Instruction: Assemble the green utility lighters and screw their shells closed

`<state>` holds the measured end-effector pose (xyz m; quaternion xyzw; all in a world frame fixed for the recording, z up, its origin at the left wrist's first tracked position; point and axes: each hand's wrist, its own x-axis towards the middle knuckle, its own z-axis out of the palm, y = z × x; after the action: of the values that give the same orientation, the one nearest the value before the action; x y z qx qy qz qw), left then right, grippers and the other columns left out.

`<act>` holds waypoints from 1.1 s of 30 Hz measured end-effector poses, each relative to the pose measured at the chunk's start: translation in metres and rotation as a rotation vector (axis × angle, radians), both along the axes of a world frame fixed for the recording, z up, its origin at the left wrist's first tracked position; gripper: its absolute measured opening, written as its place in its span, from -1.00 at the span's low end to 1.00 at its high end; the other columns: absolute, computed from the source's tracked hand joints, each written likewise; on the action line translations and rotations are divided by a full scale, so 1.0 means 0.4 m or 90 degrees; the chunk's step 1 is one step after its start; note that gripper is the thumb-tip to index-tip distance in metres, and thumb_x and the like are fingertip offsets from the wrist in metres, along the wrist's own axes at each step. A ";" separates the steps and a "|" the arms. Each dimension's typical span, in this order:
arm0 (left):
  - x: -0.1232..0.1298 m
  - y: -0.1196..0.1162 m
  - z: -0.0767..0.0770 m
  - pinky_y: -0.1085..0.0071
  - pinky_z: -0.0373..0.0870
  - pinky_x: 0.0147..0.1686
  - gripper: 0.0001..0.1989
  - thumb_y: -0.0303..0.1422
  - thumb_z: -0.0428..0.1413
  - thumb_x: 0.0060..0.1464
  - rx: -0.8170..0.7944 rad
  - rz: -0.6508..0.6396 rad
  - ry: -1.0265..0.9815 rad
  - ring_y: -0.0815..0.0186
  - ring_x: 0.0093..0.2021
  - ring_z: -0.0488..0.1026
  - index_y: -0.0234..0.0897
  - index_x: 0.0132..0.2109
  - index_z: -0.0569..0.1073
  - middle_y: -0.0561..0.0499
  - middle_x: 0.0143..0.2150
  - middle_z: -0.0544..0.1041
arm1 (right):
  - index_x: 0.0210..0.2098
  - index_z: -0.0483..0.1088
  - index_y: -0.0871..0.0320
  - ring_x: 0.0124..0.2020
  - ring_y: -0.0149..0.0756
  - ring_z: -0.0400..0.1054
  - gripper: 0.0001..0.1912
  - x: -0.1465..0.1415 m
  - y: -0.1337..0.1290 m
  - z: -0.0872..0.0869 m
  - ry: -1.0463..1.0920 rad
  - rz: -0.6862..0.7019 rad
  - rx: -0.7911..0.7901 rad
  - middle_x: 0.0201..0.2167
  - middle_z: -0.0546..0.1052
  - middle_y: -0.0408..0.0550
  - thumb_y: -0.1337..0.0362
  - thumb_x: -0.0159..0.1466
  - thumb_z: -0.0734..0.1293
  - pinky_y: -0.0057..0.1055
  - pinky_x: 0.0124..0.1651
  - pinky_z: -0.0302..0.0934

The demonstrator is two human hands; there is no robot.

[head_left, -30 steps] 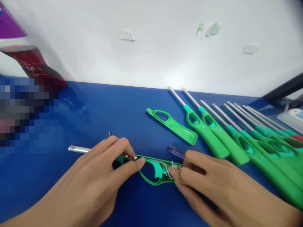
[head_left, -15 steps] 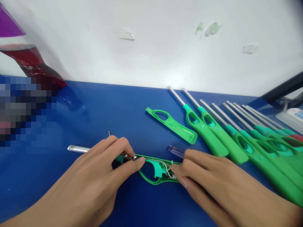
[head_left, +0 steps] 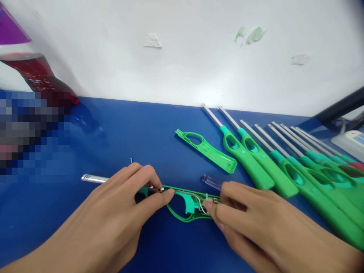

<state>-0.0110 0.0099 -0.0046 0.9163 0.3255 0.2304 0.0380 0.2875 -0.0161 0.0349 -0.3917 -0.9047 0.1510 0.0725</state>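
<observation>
An opened green gas lighter [head_left: 182,218] lies across the blue table, its inside facing up. A teal trigger [head_left: 188,204] and a thin white wire [head_left: 202,207] show in the shell, and its metal tube [head_left: 93,178] points left. My left hand [head_left: 122,208] is closed around the lighter's neck, thumb and forefinger pinching where the tube meets the handle. My right hand [head_left: 244,216] is closed on the handle end, fingertips by the wire and a small pale fitting; the end itself is hidden. A clear purple plastic piece [head_left: 211,182] juts out beside its fingers.
A loose green half shell [head_left: 209,151] lies behind my hands. Several assembled green lighters [head_left: 250,163] lie in a slanting row at right. A small screw [head_left: 131,160] stands behind my left hand. A bottle of dark red liquid [head_left: 42,76] stands at far left, before the white wall [head_left: 187,68].
My right fingers have shifted slightly on the handle end, the forefinger bending back and showing more of the inside. My left hand and the lighter stay in place.
</observation>
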 end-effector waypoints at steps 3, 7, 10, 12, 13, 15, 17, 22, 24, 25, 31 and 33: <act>-0.004 -0.003 0.000 0.26 0.43 -0.23 -0.34 -0.78 -0.11 0.22 -0.002 0.001 0.001 0.19 -0.15 0.42 -0.06 0.23 0.50 -0.02 -0.04 0.49 | -0.24 0.44 0.05 -0.48 -0.33 0.43 -0.72 -0.004 0.001 -0.001 0.000 0.000 0.007 -0.35 0.46 -0.12 0.45 0.50 0.18 -0.43 -0.41 0.39; -0.011 -0.007 -0.003 0.29 0.41 -0.23 -0.32 -0.77 -0.11 0.20 -0.002 0.002 -0.002 0.20 -0.14 0.44 -0.04 0.25 0.51 0.00 -0.03 0.50 | -0.04 0.46 0.04 -0.32 -0.28 0.60 -0.69 0.006 -0.009 -0.004 0.049 -0.013 0.060 -0.25 0.62 -0.11 0.34 0.63 0.10 -0.38 -0.24 0.54; -0.012 -0.009 -0.015 0.29 0.40 -0.21 -0.34 -0.74 -0.11 0.26 0.002 -0.001 0.002 0.21 -0.16 0.46 -0.03 0.27 0.52 0.01 -0.03 0.52 | 0.23 0.39 -0.05 -0.10 -0.28 0.68 -0.74 0.020 -0.014 -0.001 0.103 -0.091 0.130 -0.02 0.71 -0.14 0.18 0.67 0.15 -0.39 -0.05 0.57; -0.011 -0.011 -0.024 0.29 0.43 -0.17 -0.38 -0.69 -0.10 0.32 0.007 -0.003 0.002 0.21 -0.15 0.48 -0.02 0.28 0.53 0.00 -0.03 0.54 | 0.21 0.41 -0.08 -0.14 -0.33 0.68 -0.77 0.027 -0.004 0.004 0.133 -0.152 0.181 -0.04 0.72 -0.20 0.18 0.65 0.21 -0.45 -0.06 0.55; -0.011 -0.012 -0.028 0.30 0.45 -0.15 -0.41 -0.66 -0.09 0.36 0.008 -0.005 0.001 0.22 -0.15 0.49 -0.01 0.28 0.54 0.00 -0.03 0.55 | 0.17 0.44 -0.06 -0.19 -0.35 0.66 -0.79 0.030 0.005 0.007 0.142 -0.172 0.208 -0.08 0.72 -0.21 0.22 0.64 0.22 -0.45 -0.08 0.54; -0.011 -0.015 -0.031 0.33 0.48 -0.14 -0.47 -0.60 -0.07 0.41 0.001 -0.004 0.003 0.23 -0.16 0.50 0.00 0.27 0.56 0.00 -0.04 0.56 | 0.15 0.48 -0.01 -0.17 -0.30 0.63 -0.78 0.034 0.028 0.009 0.127 -0.184 0.259 -0.11 0.71 -0.18 0.29 0.62 0.24 -0.35 -0.06 0.52; -0.010 -0.018 -0.029 0.37 0.48 -0.15 -0.49 -0.58 -0.06 0.44 -0.009 -0.007 0.003 0.25 -0.16 0.51 0.00 0.27 0.57 0.00 -0.04 0.57 | 0.22 0.50 0.05 -0.01 -0.15 0.61 -0.73 0.039 0.049 0.003 0.075 -0.160 0.293 0.00 0.71 -0.08 0.30 0.62 0.26 -0.16 0.07 0.51; -0.012 -0.026 -0.026 0.32 0.44 0.02 -0.40 -0.68 -0.07 0.44 -0.008 -0.007 -0.016 0.24 -0.02 0.47 -0.02 0.37 0.52 -0.02 0.04 0.53 | 0.30 0.49 0.07 0.26 0.02 0.50 -0.66 0.056 0.068 -0.031 -0.016 -0.133 0.276 0.22 0.65 0.00 0.32 0.62 0.25 0.14 0.27 0.43; -0.013 -0.033 -0.032 0.24 0.43 0.11 -0.41 -0.64 -0.05 0.47 -0.007 0.003 -0.001 0.17 0.11 0.45 -0.05 0.45 0.45 -0.07 0.12 0.52 | 0.23 0.53 0.05 0.24 -0.02 0.52 -0.70 0.063 0.069 -0.037 -0.010 -0.133 0.262 0.20 0.66 -0.02 0.33 0.62 0.24 0.10 0.26 0.44; -0.013 -0.036 -0.034 0.21 0.42 0.14 -0.43 -0.60 -0.04 0.49 -0.008 0.008 0.006 0.12 0.18 0.44 -0.07 0.48 0.42 -0.09 0.17 0.52 | 0.18 0.54 0.04 0.21 -0.04 0.55 -0.72 0.065 0.070 -0.039 -0.002 -0.134 0.262 0.18 0.67 -0.03 0.33 0.62 0.24 0.07 0.24 0.46; 0.005 -0.042 -0.009 0.38 0.42 0.24 -0.52 -0.54 -0.01 0.54 0.009 0.030 -0.059 0.27 0.18 0.48 -0.10 0.44 0.45 -0.04 0.23 0.49 | 0.07 0.49 0.05 0.04 -0.01 0.64 -0.87 0.072 0.082 -0.048 0.000 -0.130 0.291 0.07 0.71 -0.02 0.27 0.60 0.30 0.01 0.07 0.50; 0.012 -0.039 0.004 0.46 0.45 0.20 -0.53 -0.56 -0.02 0.52 0.005 0.032 -0.071 0.34 0.10 0.51 -0.09 0.40 0.47 -0.01 0.20 0.50 | 0.09 0.47 0.04 -0.02 -0.01 0.66 -0.87 0.071 0.084 -0.050 -0.010 -0.126 0.298 0.03 0.72 -0.04 0.26 0.61 0.30 -0.01 0.02 0.49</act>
<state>-0.0061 -0.0056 -0.0031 0.8936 0.3452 0.2832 0.0464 0.3161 0.0174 0.0151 -0.4519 -0.8730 -0.0734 0.1682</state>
